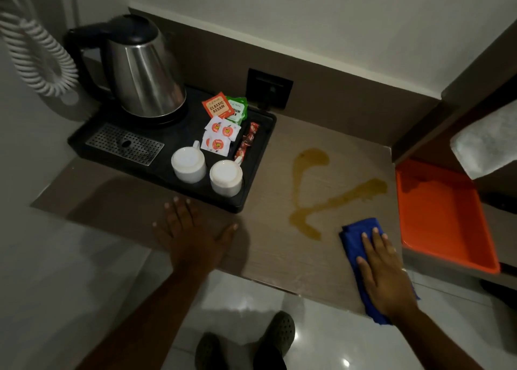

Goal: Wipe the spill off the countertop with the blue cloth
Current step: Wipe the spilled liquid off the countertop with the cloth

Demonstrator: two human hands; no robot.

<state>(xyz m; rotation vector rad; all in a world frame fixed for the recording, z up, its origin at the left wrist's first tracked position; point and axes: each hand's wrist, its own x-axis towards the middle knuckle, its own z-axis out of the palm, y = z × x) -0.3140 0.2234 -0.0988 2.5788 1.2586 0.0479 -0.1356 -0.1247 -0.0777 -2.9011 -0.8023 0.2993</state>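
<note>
A brownish-yellow spill (313, 190) streaks across the wood-grain countertop (279, 257) in a rough Y shape, between the black tray and the orange tray. A folded blue cloth (354, 235) lies flat near the counter's front right, just right of the spill's lower end. My right hand (384, 271) presses flat on top of the cloth, fingers spread and pointing away from me. My left hand (190, 229) rests flat and open on the counter's front edge, just in front of the black tray, holding nothing.
A black tray (257, 173) holds a steel kettle (142, 70), two upturned white cups (188, 162), tea packets and sachets. An orange tray (442, 215) sits at the right below a white towel (486, 143). A wall socket (268, 88) is behind. A coiled cord (33, 53) hangs left.
</note>
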